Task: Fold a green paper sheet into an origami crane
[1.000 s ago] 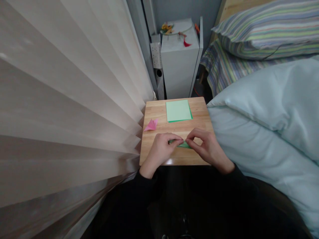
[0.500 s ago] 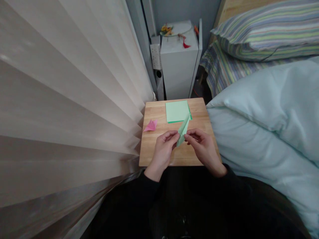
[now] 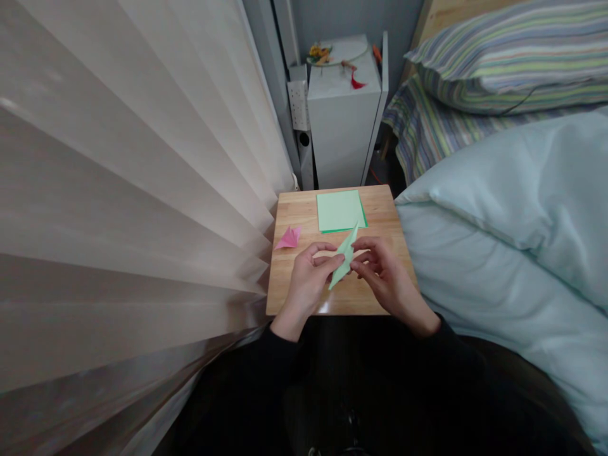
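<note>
A light green folded origami paper (image 3: 346, 253), long and narrow with pointed ends, is held above the small wooden table (image 3: 289, 291). My left hand (image 3: 311, 275) pinches it from the left, thumb on the near face. On the other side, my right hand (image 3: 382, 272) has its thumb and fingertips at the paper's right edge. Behind the hands lies a stack of square green paper (image 3: 339, 210), pale on top with a darker green edge below. A pink folded paper piece (image 3: 289, 238) rests at the table's left.
Pleated curtains (image 3: 142, 190) hang along the table's left side. A pale blue quilt (image 3: 475, 253) and a striped pillow (image 3: 522, 57) lie on the bed at right. Beyond the table stands a white cabinet (image 3: 344, 126) with a red tassel (image 3: 357, 81) on top.
The folded green paper has turned slightly and its lower tip now reaches farther down left. My right fingers have spread a little along its edge.
</note>
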`<state>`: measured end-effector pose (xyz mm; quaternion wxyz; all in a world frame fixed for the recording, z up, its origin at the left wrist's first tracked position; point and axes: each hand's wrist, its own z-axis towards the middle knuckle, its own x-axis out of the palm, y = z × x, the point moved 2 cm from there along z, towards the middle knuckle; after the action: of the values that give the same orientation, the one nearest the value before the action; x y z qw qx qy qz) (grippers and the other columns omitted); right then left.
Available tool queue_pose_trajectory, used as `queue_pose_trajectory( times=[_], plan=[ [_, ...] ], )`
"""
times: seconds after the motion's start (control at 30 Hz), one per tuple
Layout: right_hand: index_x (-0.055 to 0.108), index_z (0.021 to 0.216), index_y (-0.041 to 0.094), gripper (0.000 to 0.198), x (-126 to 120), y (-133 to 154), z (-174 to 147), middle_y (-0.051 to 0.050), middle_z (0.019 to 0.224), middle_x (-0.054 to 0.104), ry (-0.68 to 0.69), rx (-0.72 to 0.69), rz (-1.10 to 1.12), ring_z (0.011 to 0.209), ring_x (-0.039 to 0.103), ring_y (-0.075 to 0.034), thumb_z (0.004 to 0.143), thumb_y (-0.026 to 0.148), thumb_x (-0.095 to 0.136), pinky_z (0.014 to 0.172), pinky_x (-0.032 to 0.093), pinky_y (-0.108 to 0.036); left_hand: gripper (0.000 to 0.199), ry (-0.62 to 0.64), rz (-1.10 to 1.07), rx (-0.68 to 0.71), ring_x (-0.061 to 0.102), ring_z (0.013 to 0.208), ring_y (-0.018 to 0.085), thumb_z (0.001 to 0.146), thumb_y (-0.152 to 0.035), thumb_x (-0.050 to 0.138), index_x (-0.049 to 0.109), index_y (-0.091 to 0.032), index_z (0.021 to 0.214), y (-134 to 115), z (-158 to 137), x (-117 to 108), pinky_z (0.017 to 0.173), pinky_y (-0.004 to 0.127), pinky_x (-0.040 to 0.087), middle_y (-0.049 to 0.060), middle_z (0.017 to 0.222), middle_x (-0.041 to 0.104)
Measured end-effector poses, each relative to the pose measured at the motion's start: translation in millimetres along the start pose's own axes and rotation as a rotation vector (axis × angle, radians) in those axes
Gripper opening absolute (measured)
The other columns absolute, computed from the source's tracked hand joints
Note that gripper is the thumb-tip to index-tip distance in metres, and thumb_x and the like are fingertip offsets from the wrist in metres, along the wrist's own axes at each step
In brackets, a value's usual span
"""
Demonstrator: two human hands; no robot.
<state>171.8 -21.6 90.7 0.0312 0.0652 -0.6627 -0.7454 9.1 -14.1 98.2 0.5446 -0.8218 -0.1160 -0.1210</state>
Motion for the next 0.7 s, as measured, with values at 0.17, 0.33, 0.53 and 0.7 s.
queue_pose_trajectory(
  times=[0.17, 0.33, 0.53, 0.7],
  plan=[
    [0.075, 0.099, 0.023, 0.01, -1.1, 4.1, 0.1, -0.002, 0.087, 0.076, 0.11, 0.024, 0.101, 0.076, 0.071, -0.016, 0.091, 0.029, 0.076, 0.068, 0.057, -0.029, 0.043, 0.168, 0.017, -0.024, 0.07, 0.057, 0.014, 0.068, -0.034, 0.092, 0.057, -0.017, 0.086, -7.7, -1.4, -0.3, 0.059, 0.022, 0.054, 0.004, 0.066, 0.076],
    [0.08, 0.09, 0.024, 0.008, -8.5, 3.7, 0.5, -0.002, 0.088, 0.078, -0.086, -0.024, 0.055, 0.076, 0.071, -0.016, 0.084, 0.029, 0.083, 0.067, 0.057, -0.03, 0.039, 0.215, -0.039, 0.025, 0.076, 0.071, 0.016, 0.079, -0.042, 0.085, 0.065, -0.017, 0.102, -13.4, -3.4, -1.9, 0.075, 0.029, 0.062, 0.004, 0.082, 0.079],
    [0.08, 0.09, 0.025, 0.009, -6.8, -0.3, -2.6, -0.004, 0.092, 0.077, -0.316, -0.058, 0.014, 0.079, 0.07, -0.019, 0.085, 0.031, 0.083, 0.065, 0.057, -0.031, 0.037, 0.227, 0.146, 0.301, 0.077, 0.098, 0.02, 0.081, -0.031, 0.085, 0.073, -0.021, 0.114, -7.9, -4.3, 4.8, 0.098, 0.037, 0.061, 0.005, 0.104, 0.08],
    [0.076, 0.106, 0.026, 0.021, -5.7, 5.1, -3.3, -0.008, 0.111, 0.071, -0.273, -0.078, -0.051, 0.099, 0.071, -0.024, 0.089, 0.038, 0.078, 0.077, 0.062, -0.038, 0.019, 0.076, 0.306, 0.406, 0.079, 0.089, 0.021, 0.088, -0.031, 0.076, 0.078, -0.017, 0.1, -8.9, 0.3, -2.7, 0.088, 0.035, 0.064, 0.007, 0.1, 0.081]
  ],
)
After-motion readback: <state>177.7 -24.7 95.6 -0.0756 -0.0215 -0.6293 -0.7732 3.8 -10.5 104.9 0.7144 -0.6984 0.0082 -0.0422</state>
